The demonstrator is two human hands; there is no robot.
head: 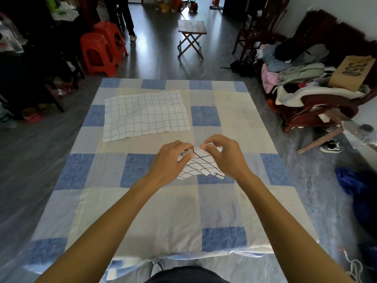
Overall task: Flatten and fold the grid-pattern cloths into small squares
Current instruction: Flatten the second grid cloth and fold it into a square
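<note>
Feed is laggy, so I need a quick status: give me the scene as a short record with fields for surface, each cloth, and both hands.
surface: blue and cream checked sheet
black-grid cloth: small, partly folded, lifted at its far edge
blue-grid cloth: spread open, wrinkled, farther away and to the left, untouched
left hand: pinching the black-grid cloth's far edge
right hand: pinching the same edge, beside the left
grip: both hands shut on the cloth

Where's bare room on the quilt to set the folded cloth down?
Free: the quilt near edge, between the forearms and toward the viewer; the right strip beside the spread cloth; the left side beside the left hand. Crowded: centre, where both hands, the right hand too, pinch the small cloth, and far left under the spread cloth.
</note>
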